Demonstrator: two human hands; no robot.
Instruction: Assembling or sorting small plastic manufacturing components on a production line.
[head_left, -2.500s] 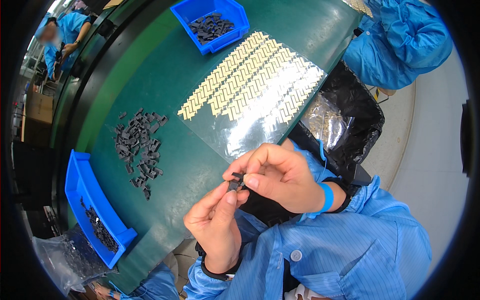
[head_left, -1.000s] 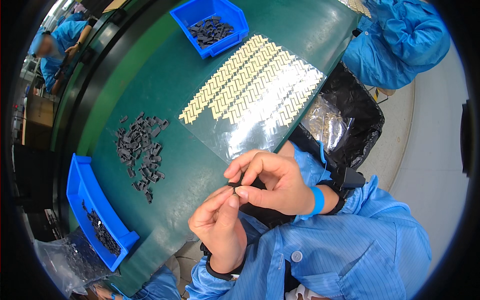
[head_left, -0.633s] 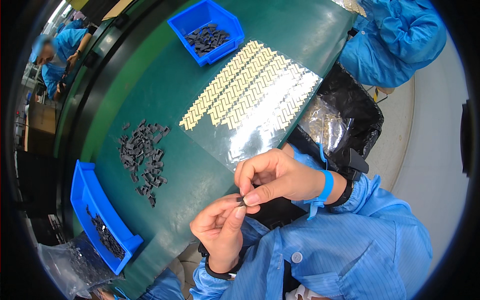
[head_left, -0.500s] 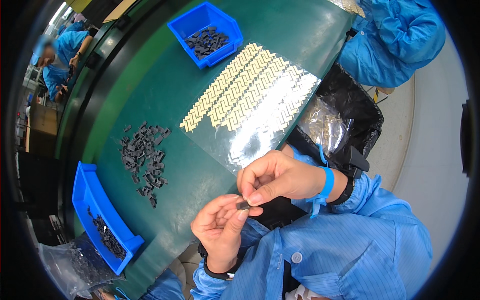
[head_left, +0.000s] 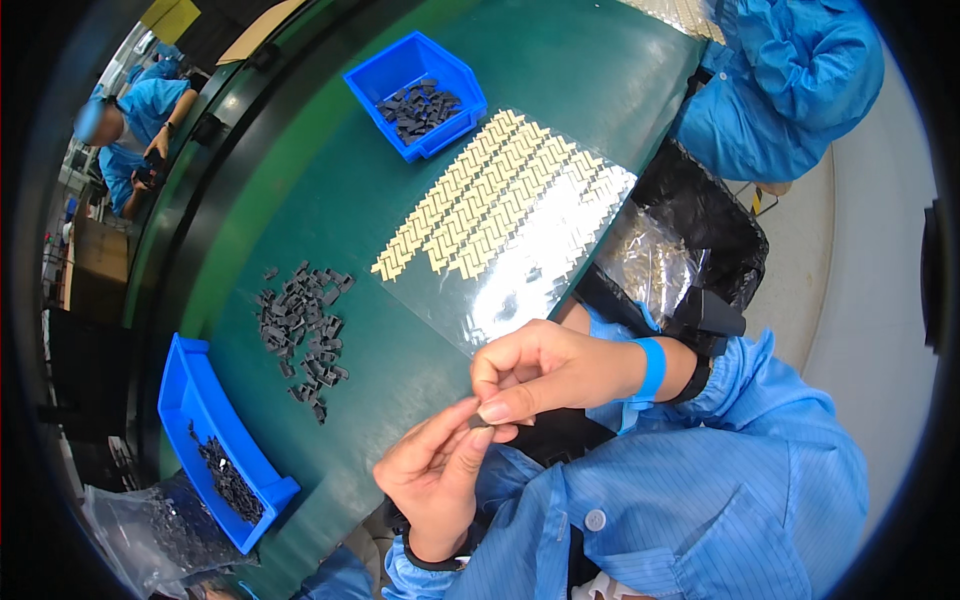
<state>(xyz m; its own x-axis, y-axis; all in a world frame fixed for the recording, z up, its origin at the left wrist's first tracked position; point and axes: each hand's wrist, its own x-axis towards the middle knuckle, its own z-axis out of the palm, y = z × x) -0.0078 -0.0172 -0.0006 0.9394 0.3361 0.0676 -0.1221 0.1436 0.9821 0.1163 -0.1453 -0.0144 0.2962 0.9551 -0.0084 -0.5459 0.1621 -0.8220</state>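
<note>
My left hand (head_left: 432,475) and my right hand (head_left: 545,368) meet near the table's front edge, fingertips pinched together around a small black part that is almost wholly hidden between them. Just beyond my right hand lies a clear sheet (head_left: 500,215) carrying rows of small tan pieces. A loose heap of small black parts (head_left: 303,325) lies on the green table (head_left: 300,190) to the left of my hands.
A blue bin (head_left: 415,92) with black parts stands at the far side. A second blue bin (head_left: 215,450) sits at the left front, beside a clear bag (head_left: 150,525). A black bag (head_left: 690,240) hangs at the right. People in blue coats work nearby.
Both hands have drifted right and slightly down, staying joined at the fingertips. The small black part showed between the fingers earlier and is now nearly hidden.
</note>
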